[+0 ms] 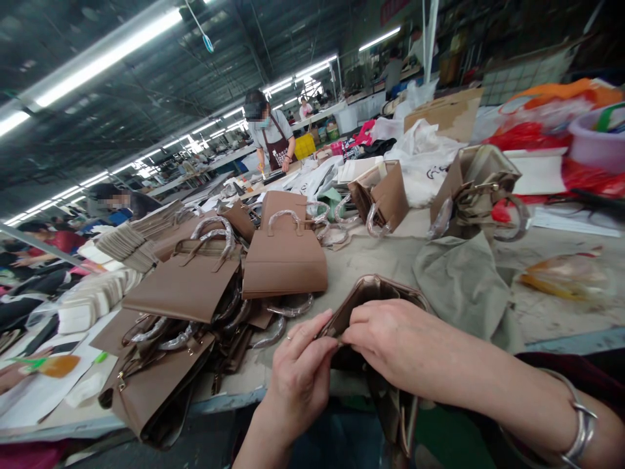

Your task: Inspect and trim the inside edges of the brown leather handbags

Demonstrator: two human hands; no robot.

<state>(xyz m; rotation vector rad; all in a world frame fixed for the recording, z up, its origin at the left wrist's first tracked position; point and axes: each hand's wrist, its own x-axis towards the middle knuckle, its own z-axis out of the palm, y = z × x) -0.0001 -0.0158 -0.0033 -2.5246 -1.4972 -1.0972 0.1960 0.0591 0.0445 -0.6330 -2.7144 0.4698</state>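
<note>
Holding an open brown bag [355, 296]

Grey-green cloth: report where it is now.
In the head view, the grey-green cloth lies right of centre on the worktable, beyond the right hand, in front of an upright brown bag.

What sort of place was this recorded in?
Probably a handbag workshop: piled brown leather-look handbags, rows of stacked cream-white flat pieces, and a co-worker in a dark maroon apron.
</note>
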